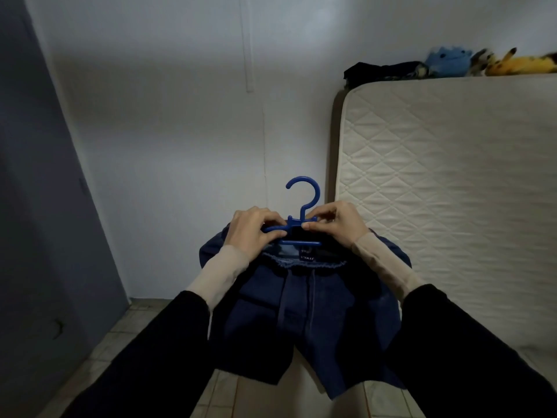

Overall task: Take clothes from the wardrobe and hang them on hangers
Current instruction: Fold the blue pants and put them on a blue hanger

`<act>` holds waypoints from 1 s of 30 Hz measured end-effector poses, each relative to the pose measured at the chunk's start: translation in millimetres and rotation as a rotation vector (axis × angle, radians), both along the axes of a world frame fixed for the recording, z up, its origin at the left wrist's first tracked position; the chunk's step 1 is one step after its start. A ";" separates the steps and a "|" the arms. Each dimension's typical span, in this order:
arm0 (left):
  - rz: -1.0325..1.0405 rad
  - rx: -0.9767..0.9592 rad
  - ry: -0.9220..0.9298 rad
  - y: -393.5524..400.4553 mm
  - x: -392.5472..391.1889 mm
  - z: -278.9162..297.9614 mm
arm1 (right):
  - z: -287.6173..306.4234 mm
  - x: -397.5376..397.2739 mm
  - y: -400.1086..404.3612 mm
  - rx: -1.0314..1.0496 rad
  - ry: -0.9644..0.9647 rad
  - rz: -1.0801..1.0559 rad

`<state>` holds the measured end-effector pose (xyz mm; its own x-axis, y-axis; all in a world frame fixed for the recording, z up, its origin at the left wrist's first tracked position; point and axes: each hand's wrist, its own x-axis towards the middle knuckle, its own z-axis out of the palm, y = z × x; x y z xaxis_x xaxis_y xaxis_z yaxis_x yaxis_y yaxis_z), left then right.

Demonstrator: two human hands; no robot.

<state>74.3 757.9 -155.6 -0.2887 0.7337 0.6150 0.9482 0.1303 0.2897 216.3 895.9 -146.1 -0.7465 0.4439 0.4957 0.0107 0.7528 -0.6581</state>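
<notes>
A blue plastic hanger [303,203] is held upright in front of me, its hook pointing up. Dark blue denim shorts [304,312] hang from it, waistband at the top and both legs dangling. My left hand [251,226] grips the hanger's left arm together with the waistband. My right hand [336,221] pinches the hanger's right arm near the neck. Most of the hanger's lower bar is hidden behind my fingers and the fabric.
A quilted mattress [452,191] stands on edge at the right, with dark clothing [382,73] and plush toys [488,61] on top. A white wall is ahead, a grey door or panel [36,206] at the left, tiled floor [144,321] below.
</notes>
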 end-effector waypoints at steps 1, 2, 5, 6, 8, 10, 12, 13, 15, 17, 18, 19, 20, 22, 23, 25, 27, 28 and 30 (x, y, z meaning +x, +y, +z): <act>-0.028 0.017 -0.051 1.2 0.5 -1.7 | 0.3 -0.2 -0.7 0.000 -0.003 -0.003; -0.061 0.030 -0.112 2.4 0.7 -3.2 | 0.6 -0.8 -1.6 0.002 -0.009 -0.009; -0.107 0.048 -0.240 4.4 2.5 -6.3 | 1.5 -0.6 -3.9 0.035 -0.050 -0.031; -0.109 0.054 -0.269 4.2 3.4 -7.0 | 2.4 0.1 -3.8 0.054 -0.071 -0.033; -0.111 0.063 -0.322 2.4 6.0 -8.0 | 4.0 1.7 -2.6 0.086 -0.122 -0.027; -0.104 0.066 -0.351 0.0 7.5 -8.8 | 3.9 3.2 -0.4 0.105 -0.181 -0.008; -0.083 0.060 -0.351 -3.6 5.5 -9.4 | 1.8 4.5 1.8 0.134 -0.230 -0.009; -0.067 0.047 -0.341 -5.8 3.2 -9.5 | 0.1 4.8 1.9 0.145 -0.245 -0.010; -0.023 0.002 -0.305 -11.7 -1.1 -9.8 | -4.7 3.9 -0.2 0.174 -0.268 -0.008; 0.016 -0.028 -0.278 -20.0 -2.7 -10.8 | -11.1 -0.1 -5.3 0.197 -0.259 0.002; 0.034 -0.031 -0.269 -24.6 -2.5 -11.3 | -14.8 -2.6 -8.8 0.194 -0.236 0.016; 0.052 -0.029 -0.263 -29.8 -2.4 -12.3 | -18.3 -5.6 -13.0 0.177 -0.210 0.033; 0.070 -0.025 -0.264 -35.4 -2.2 -13.6 | -21.8 -8.3 -17.2 0.156 -0.184 0.054; 0.108 -0.009 -0.284 -48.5 -2.6 -18.0 | -28.4 -15.4 -25.5 0.118 -0.144 0.099; 0.128 0.001 -0.299 -55.7 -2.8 -20.9 | -31.5 -19.4 -29.8 0.105 -0.130 0.119; 0.165 0.026 -0.327 -72.0 -2.5 -26.5 | -36.3 -28.9 -40.2 0.098 -0.114 0.165; 0.203 0.052 -0.360 -90.2 -2.1 -31.3 | -39.9 -38.8 -53.3 0.099 -0.112 0.211; 0.223 0.063 -0.373 -100.1 -2.2 -33.2 | -40.8 -43.2 -61.1 0.107 -0.109 0.233; 0.267 0.082 -0.391 -120.5 -2.3 -36.7 | -42.0 -51.8 -77.7 0.117 -0.109 0.274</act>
<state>72.0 637.4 -192.4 -0.6817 0.5559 0.4756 0.7026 0.3162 0.6375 164.4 818.2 -188.1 -0.8818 0.1635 0.4424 -0.1375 0.8081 -0.5727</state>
